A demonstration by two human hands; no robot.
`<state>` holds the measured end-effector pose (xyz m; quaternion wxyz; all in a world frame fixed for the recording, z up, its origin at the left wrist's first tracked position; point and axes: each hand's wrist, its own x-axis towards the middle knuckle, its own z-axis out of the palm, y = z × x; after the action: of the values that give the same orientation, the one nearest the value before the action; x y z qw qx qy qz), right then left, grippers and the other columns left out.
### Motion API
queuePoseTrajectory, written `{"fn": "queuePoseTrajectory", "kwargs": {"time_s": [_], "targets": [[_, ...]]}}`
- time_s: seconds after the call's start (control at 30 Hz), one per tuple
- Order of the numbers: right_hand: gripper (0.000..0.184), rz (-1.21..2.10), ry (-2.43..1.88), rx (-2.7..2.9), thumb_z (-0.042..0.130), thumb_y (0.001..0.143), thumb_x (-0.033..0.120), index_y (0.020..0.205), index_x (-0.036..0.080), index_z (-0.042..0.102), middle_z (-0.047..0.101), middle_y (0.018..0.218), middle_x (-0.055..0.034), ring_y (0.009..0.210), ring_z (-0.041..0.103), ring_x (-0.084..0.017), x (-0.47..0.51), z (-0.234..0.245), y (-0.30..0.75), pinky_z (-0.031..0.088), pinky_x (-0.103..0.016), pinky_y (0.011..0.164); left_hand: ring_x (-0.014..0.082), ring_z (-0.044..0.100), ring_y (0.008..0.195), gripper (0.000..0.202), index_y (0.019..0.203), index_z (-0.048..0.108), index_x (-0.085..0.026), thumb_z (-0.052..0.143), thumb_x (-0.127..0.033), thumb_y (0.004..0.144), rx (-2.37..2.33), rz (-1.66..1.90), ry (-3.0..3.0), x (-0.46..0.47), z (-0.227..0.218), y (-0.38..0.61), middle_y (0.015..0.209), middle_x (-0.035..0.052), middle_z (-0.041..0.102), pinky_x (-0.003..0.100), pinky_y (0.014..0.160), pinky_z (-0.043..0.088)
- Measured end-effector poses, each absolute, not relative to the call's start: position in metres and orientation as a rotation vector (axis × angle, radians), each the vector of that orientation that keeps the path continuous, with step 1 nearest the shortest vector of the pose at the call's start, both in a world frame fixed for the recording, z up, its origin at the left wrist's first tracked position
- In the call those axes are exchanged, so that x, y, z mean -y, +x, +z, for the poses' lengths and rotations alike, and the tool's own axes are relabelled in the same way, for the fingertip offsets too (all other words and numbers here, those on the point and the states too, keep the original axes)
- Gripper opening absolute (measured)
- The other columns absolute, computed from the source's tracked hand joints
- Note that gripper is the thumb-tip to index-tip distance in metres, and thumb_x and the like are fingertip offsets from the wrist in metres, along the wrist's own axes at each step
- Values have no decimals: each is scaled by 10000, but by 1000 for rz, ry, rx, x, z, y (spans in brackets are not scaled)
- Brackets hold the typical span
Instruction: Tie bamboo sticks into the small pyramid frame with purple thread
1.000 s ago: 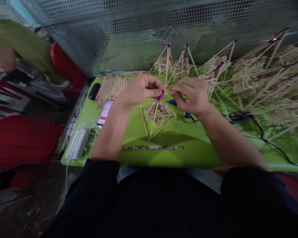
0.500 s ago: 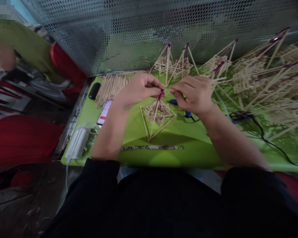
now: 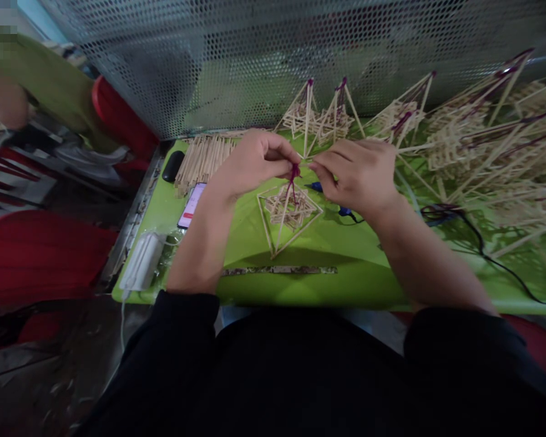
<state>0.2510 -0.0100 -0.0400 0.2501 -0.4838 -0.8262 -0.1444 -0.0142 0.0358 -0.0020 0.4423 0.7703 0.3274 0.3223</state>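
Head view shows a small stick pyramid (image 3: 287,209) standing on the green table (image 3: 346,279), directly under and between the two hands. Its apex points up toward the fingers, and its long sticks run from there down and toward the person. A purple thread (image 3: 293,176) is wound at the apex. The left hand (image 3: 250,164) pinches this top – thumb and fingers closed on the thread and stick ends. The right hand (image 3: 361,176) comes from the other side, its fingertips pinched together on something thin at the apex; I cannot tell if it is thread or a stick. Both hands almost touch there, the left one slightly nearer. Behind the right hand lies a blue tool (image 3: 343,210) with a cable. Beyond the left hand lie a bundle of loose sticks (image 3: 202,159) and a phone (image 3: 192,205). Finished pyramids (image 3: 482,145) are piled beyond the right hand.
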Motion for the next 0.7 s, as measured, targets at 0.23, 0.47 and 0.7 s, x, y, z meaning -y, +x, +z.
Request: {"fn": "queuePoseTrajectory", "kwargs": {"time_s": [0.23,0.47,0.7], "targets": [[601,-399,-1409,2230,402,1304,528,1051,238,865,839,995,-125,782,597,-244,20,-33,242,313,-449,733,289,934,1037,95,1056,906,-184,963,-147,990,-845,809,1889,-38,-3,-13,971,70,910,530,1068,808],[487,-278,-1565,2148,479,1296,442,1054,224,842,842,1062,-131,803,614,-229,38,-29,225,295,-446,752,259,924,1006,106,1036,935,-172,935,-77,989,-857,809,1869,-31,4,-13,1003,74,941,491,1077,796],[469,-306,-1523,2054,476,1285,412,1072,206,840,863,1073,-128,738,606,-199,45,-40,217,290,-418,697,225,897,956,193,1017,927,-155,887,34,1001,-781,834,1861,-35,0,-12,977,54,934,434,1009,769]]}}
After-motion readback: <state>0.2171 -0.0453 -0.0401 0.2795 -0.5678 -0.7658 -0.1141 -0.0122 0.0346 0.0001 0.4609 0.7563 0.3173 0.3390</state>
